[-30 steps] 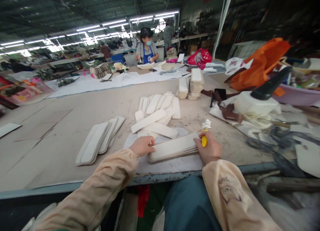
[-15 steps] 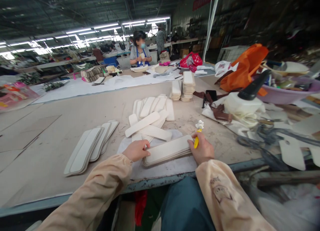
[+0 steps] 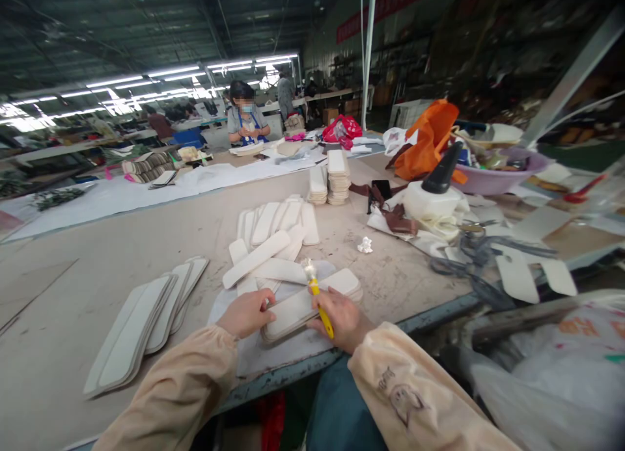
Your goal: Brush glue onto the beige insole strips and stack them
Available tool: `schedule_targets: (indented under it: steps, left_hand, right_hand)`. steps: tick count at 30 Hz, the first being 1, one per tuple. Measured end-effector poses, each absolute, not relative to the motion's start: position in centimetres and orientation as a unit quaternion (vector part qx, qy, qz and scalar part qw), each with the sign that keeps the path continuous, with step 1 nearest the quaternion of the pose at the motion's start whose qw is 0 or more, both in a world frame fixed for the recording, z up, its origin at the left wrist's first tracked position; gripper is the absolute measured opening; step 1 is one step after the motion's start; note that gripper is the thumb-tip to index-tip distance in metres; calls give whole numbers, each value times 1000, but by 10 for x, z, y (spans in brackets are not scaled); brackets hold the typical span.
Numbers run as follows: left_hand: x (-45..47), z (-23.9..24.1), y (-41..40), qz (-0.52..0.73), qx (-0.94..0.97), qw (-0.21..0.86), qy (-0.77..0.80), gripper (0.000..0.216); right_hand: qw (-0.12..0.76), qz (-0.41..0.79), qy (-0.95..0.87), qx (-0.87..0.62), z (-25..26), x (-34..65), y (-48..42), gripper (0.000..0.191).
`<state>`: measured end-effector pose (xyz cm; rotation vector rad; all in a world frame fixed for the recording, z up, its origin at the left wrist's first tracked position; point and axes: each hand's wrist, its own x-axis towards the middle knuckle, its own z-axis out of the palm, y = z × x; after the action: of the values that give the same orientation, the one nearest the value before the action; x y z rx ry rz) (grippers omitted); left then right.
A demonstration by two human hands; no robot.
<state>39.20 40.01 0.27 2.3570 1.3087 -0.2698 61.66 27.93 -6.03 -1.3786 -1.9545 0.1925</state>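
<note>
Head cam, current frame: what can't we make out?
- Head view: near edge of the strip stack, partly hidden by the right grip.
- Head view: left end of the purple basin, behind orange fabric.
- Head view: lettering on the red banner, too small and blurred.
- Head view: rest of the plastic bag, cut off by the right edge.

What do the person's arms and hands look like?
The left sleeve and right sleeve are loose, pale beige and gathered at the wrists. The right one has a dark line drawing of a cartoon animal, with small lettering above. The left grip and right grip are bare hands, without gloves.
</note>
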Motion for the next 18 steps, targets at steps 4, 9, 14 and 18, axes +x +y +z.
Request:
schedule_targets:
  steps: [4,9,14,18]
  left_hand:
    - [394,4,399,-100,852,209,470,17]
    - [394,3,399,-98,852,211,470,16]
    - [393,2,398,-87,854,207,469,18]
    - [392,1,396,-74,852,200,478,22]
  right_hand:
    - [344,66,-730,-587,-68,627,276,18]
    - [332,34,-626,-705,-74,660,276,16]
    - [343,61,-471,-810,-80,673,283,22]
    - [361,48,-462,-809,-84,671,285,16]
